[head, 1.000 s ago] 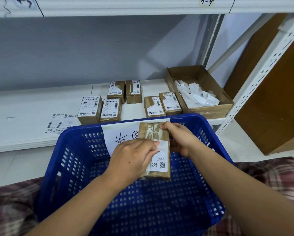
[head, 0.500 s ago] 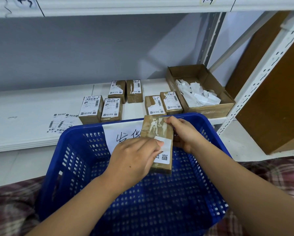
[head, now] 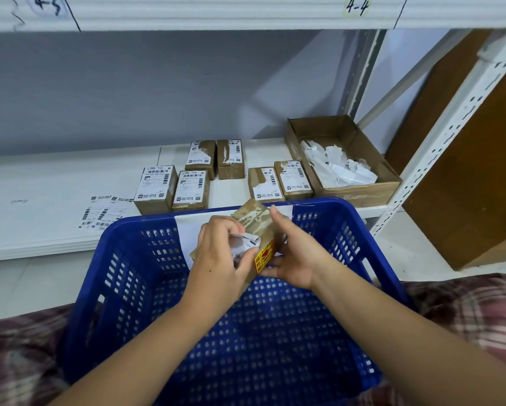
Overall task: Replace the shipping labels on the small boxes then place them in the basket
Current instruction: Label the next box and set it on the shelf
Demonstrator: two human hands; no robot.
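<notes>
Plaid cloth (head: 17,361) lies under the blue basket (head: 134,288). Above the basket, near its far rim, the left hand (head: 216,259) pinches a crumpled white label (head: 246,241) against a brown, taped box (head: 254,221). The right hand (head: 293,259) grips that box, thumb on top. A red-and-yellow sticker (head: 264,257) on the box's side is unreadable. Beyond the basket, a white shelf (head: 40,177) holds six barcode-labelled boxes (head: 155,189), loose labels (head: 102,212) and a carton (head: 360,191) of scraps. A tag (head: 357,7) overhead reads "4-4".
</notes>
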